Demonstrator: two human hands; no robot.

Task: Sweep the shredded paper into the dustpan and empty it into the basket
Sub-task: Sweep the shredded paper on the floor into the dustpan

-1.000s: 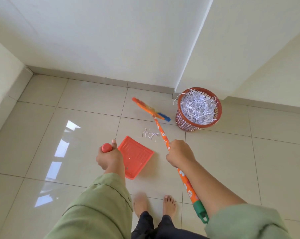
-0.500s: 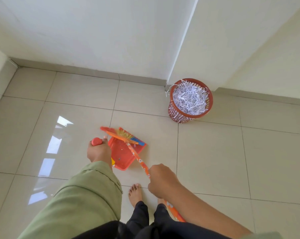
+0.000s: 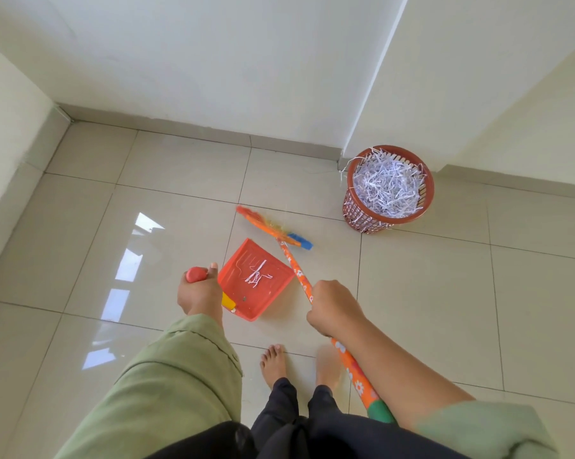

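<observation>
Two hands are busy as we look down. The left hand has its grip curled tight around the red handle of the dustpan, thumb up beside the knob. The right hand has its grip wrapped around the orange flowered broom handle.

We take the dustpan as our landmark. A few strands of shredded paper lie inside it. The broom head sits just beyond its far edge, the shaft running along its right side. The basket, heaped with shredded paper, stands well apart to the far right of it, against the wall corner. Bare feet stand on the tiled floor near its close side.
</observation>
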